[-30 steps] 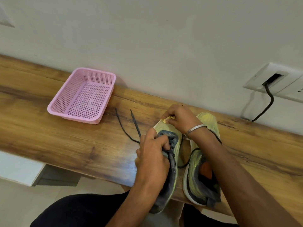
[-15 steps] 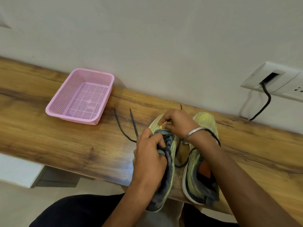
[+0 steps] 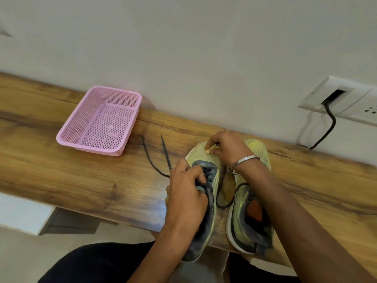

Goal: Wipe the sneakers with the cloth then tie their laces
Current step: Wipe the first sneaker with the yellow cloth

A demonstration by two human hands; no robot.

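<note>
Two yellow-green sneakers with dark grey collars lie side by side on the wooden shelf (image 3: 81, 180), toes toward the wall. My left hand (image 3: 185, 193) grips the left sneaker (image 3: 196, 158) around its tongue and laced part. My right hand (image 3: 226, 147) is curled on that sneaker's toe and pinches a small yellow cloth (image 3: 212, 149) against it; most of the cloth is hidden under the fingers. The right sneaker (image 3: 244, 211) lies under my right forearm. Two loose dark lace ends (image 3: 163, 154) trail left on the wood. Another lace loops between the shoes.
A pink perforated basket (image 3: 98, 148) stands empty at the left, near the wall. A white wall socket (image 3: 336, 99) with a black cable (image 3: 326, 135) is at the right. The sneakers' heels hang over the shelf's front edge, above my dark-clothed lap.
My right hand has shifted slightly over the left sneaker's toe with the cloth. My left hand keeps the same grip. The sneakers and laces have stayed in place.
</note>
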